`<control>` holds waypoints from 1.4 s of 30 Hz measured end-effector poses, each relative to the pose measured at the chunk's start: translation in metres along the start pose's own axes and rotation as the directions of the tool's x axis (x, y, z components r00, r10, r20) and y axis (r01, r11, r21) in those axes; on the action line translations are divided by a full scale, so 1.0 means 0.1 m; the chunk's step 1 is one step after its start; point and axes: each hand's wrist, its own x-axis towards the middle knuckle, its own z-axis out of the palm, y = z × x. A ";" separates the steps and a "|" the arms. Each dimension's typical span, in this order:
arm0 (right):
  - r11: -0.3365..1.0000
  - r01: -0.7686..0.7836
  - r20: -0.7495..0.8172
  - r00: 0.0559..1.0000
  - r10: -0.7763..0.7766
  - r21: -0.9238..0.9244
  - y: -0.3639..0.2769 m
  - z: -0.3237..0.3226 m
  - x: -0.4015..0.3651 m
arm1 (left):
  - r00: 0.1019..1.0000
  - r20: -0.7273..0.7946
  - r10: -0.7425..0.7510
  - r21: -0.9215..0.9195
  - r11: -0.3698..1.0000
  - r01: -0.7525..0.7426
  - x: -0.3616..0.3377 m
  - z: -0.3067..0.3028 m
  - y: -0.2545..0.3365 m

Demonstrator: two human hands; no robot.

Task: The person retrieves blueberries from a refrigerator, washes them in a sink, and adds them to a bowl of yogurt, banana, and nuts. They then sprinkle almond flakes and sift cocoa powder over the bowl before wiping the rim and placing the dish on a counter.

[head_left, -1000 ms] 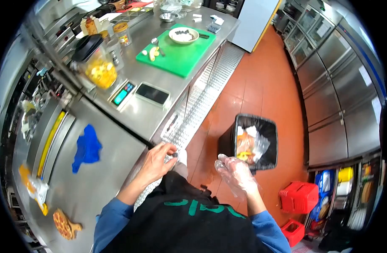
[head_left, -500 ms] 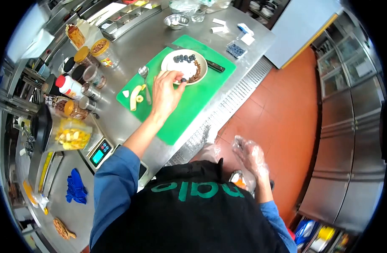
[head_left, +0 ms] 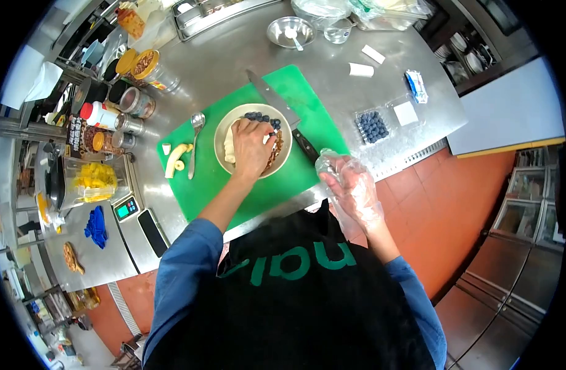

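My left hand (head_left: 252,148) is bare and reaches into a white bowl (head_left: 220,148), its fingers bent over the contents; what it holds, if anything, is hidden. Blueberries (head_left: 264,117), banana pieces (head_left: 229,145) and brown nuts or granola (head_left: 275,151) show around it. The bowl rests on a green cutting board (head_left: 200,191). My right hand (head_left: 352,185), in a clear plastic glove, hovers near the board's right edge with fingers bent, beside the knife's black handle (head_left: 305,146). Left of the bowl lie a spoon (head_left: 193,154) and a piece of banana (head_left: 173,161).
Beyond the board stand a metal bowl (head_left: 291,32) and a glass cup (head_left: 338,31). A blueberry box (head_left: 372,126) sits at the right. Jars (head_left: 137,103), a scale (head_left: 126,208) and a phone (head_left: 152,232) are on the left.
The view has shifted, so the board appears lower and more to the left. My left hand has moved further over the bowl. My right hand has come up from low beside the table to the board's edge.
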 end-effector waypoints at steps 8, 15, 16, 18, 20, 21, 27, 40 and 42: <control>0.998 0.029 0.054 0.998 -0.031 0.050 0.29 -0.18 0.22 | 0.999 0.020 -0.049 0.118 0.992 0.047 0.12 0.26 0.07; 0.984 0.177 0.048 0.983 -0.176 -0.028 0.43 0.00 0.54 | 0.991 -0.057 -0.121 0.117 0.985 0.127 0.11 0.13 0.13; 0.972 0.210 0.034 0.978 -0.208 -0.101 0.46 0.09 0.59 | 0.980 -0.117 -0.159 0.072 0.983 0.168 0.08 0.03 0.15; 0.947 0.296 0.015 0.955 -0.296 -0.124 0.48 0.30 0.75 | 0.947 -0.259 -0.189 0.043 0.977 0.206 -0.03 -0.18 0.14; 0.928 0.359 0.029 0.933 -0.358 -0.094 0.30 0.36 0.91 | 0.918 -0.311 -0.244 0.049 0.961 0.272 -0.18 -0.42 0.16; 0.925 0.370 0.034 0.929 -0.368 -0.089 0.29 0.45 0.97 | 0.887 -0.358 -0.292 0.044 0.943 0.328 -0.27 -0.52 0.15; 0.822 0.533 0.048 0.844 -0.535 -0.201 0.26 0.80 1.42 | 0.727 -0.328 -0.604 -0.018 0.773 0.634 -0.85 -0.76 0.12; 0.793 0.575 0.108 0.818 -0.565 -0.203 0.27 1.01 1.55 | 0.626 -0.301 -0.719 -0.140 0.683 0.717 -1.09 -0.83 0.01; 0.789 0.580 0.066 0.812 -0.580 -0.204 0.29 0.98 1.52 | 0.618 -0.285 -0.733 -0.152 0.671 0.726 -1.09 -0.81 -0.01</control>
